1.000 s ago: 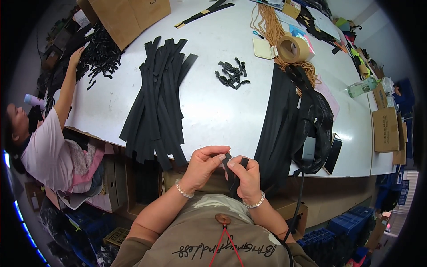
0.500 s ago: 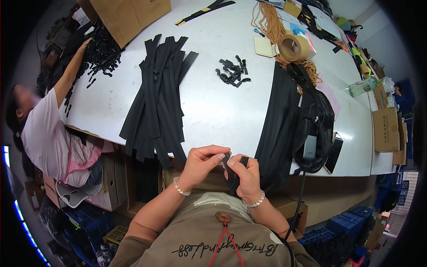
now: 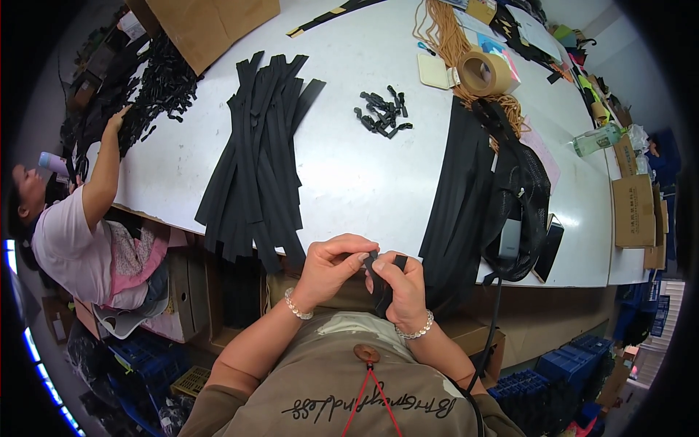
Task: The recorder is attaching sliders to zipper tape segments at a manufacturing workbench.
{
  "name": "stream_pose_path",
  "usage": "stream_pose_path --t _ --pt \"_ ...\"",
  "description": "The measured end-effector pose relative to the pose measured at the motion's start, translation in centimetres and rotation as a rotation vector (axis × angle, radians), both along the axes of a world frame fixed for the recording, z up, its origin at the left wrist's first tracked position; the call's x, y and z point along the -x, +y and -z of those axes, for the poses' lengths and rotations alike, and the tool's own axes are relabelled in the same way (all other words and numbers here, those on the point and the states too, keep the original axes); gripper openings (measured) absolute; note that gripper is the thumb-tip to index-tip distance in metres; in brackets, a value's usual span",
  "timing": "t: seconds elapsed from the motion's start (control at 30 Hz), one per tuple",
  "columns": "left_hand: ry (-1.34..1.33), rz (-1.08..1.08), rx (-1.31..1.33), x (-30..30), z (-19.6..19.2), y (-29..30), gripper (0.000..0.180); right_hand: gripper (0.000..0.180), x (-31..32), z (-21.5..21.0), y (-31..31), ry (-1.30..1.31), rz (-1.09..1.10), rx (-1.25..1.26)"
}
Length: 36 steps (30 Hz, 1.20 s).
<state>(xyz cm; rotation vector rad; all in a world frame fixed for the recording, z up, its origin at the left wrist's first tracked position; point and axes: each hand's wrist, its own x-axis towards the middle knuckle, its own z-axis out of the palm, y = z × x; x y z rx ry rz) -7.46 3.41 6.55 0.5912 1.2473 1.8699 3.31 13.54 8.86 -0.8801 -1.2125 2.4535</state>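
In front of my chest, over the table's near edge, my left hand (image 3: 331,271) pinches the end of a black zipper tape (image 3: 381,297) between thumb and fingers. My right hand (image 3: 406,293) grips the same tape close by, thumb on top, and part of it hangs below the fingers. Whether a small slider sits at the pinched end is hidden by my fingertips. Beyond my hands lies a small pile of black zipper sliders (image 3: 382,113). A heap of long black tapes (image 3: 262,156) is to the left, and another bundle of black tapes (image 3: 453,197) lies to the right.
A black mesh bag (image 3: 520,204) with a cable and a phone (image 3: 547,251) lie at right. Behind them are a brown tape roll (image 3: 484,73) and tan cords (image 3: 439,33). A cardboard box (image 3: 215,29) stands far left, near a co-worker (image 3: 76,233) reaching into a black pile (image 3: 160,80).
My hands stay almost still, holding the tape the same way. The co-worker's arm has drawn back toward the body from the black pile, and the head has come up.
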Motion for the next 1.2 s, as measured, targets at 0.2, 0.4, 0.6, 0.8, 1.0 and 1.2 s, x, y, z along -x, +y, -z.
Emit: stream_pose_path --t 0.2,0.4,0.6,0.8,1.0,1.2 --pt "-0.019 -0.034 -0.023 -0.7 0.7 0.0 0.017 0.018 -0.2 0.2 0.1 0.029 -0.032 0.117" --pt "-0.089 -0.02 -0.006 -0.9 0.3 -0.1 0.016 0.018 -0.2 0.1 0.4 0.02 -0.067 0.109" --pt "-0.225 -0.035 -0.007 -1.3 0.5 0.0 0.016 0.016 -0.5 0.4 0.5 0.081 -0.082 0.138" --pt "-0.221 -0.048 -0.025 -1.3 0.1 0.0 0.017 0.016 -0.4 0.4 0.5 0.072 -0.087 0.122" --pt "-0.079 -0.09 0.004 -1.2 0.6 -0.2 0.015 0.016 -0.2 0.4 0.2 0.063 -0.072 0.14" --pt "-0.067 -0.067 0.002 -1.2 0.7 -0.4 0.015 0.017 -0.3 0.5 -0.2 0.075 -0.043 0.12"
